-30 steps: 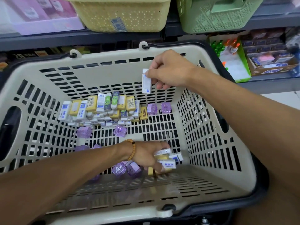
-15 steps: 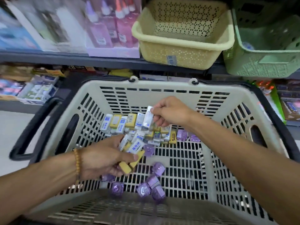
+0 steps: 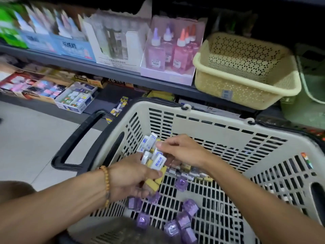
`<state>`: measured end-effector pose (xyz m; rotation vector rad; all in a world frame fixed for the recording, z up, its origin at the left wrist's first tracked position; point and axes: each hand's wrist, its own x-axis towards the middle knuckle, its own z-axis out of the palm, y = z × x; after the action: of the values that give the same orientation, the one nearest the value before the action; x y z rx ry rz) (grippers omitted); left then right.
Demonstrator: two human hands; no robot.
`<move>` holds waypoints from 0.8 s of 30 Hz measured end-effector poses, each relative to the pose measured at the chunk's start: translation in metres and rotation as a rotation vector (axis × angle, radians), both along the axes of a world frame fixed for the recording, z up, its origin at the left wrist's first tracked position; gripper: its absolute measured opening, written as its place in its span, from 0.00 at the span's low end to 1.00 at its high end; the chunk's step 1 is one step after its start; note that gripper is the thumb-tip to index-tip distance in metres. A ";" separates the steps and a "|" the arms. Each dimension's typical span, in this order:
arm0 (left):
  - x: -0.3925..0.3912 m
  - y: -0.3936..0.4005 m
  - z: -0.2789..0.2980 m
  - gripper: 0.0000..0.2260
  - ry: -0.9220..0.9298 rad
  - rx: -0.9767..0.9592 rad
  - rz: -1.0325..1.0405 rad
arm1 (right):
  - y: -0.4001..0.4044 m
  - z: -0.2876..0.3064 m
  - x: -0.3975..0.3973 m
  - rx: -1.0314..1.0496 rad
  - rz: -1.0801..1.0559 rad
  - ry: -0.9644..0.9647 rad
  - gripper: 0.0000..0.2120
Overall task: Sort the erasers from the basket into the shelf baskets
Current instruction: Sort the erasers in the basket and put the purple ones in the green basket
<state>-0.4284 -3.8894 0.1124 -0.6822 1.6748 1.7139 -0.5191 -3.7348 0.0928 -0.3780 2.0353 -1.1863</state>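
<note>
A cream shopping basket [image 3: 219,120] with a black handle fills the lower frame. My left hand [image 3: 130,178] grips a bunch of white-and-blue and yellow erasers [image 3: 153,155] above its floor. My right hand [image 3: 182,150] meets that bunch from the right, its fingers pinching a white-and-blue eraser [image 3: 159,161] at the top of the bunch. More boxed erasers [image 3: 191,171] lie along the far wall behind my right wrist. Several purple erasers [image 3: 184,219] are scattered on the basket floor. On the shelf above sit a yellow perforated basket [image 3: 246,85] and a green basket [image 3: 313,88].
Pink glue bottles [image 3: 168,51] in a display box stand left of the yellow basket. Further boxes of stationery line the upper and lower shelves [image 3: 75,97]. Pale floor tiles [image 3: 31,138] lie to the left of the basket.
My right hand has come down with its white eraser to the bunch in my left hand. The view has swung left and up, showing more of the shelf.
</note>
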 end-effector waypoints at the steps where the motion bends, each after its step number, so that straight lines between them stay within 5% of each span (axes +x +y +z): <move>1: -0.002 0.002 0.000 0.15 0.004 0.004 -0.002 | 0.003 0.002 0.003 -0.014 0.016 -0.023 0.12; 12: -0.005 -0.003 -0.004 0.14 -0.011 0.058 0.080 | -0.012 -0.017 -0.007 -0.098 -0.435 -0.020 0.14; 17: -0.008 -0.004 -0.007 0.18 -0.005 0.003 0.146 | -0.020 -0.020 -0.014 0.010 -0.395 -0.077 0.08; 20: -0.011 -0.002 -0.008 0.19 0.009 -0.027 0.153 | -0.014 -0.015 -0.004 -0.011 -0.345 0.098 0.10; 24: -0.013 -0.001 -0.007 0.18 0.031 -0.052 0.143 | -0.001 -0.001 0.009 -0.066 -0.073 -0.010 0.11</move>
<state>-0.4418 -3.8903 0.1053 -0.8207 1.7335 1.7934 -0.5103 -3.7355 0.0922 -0.3314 2.0204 -1.2993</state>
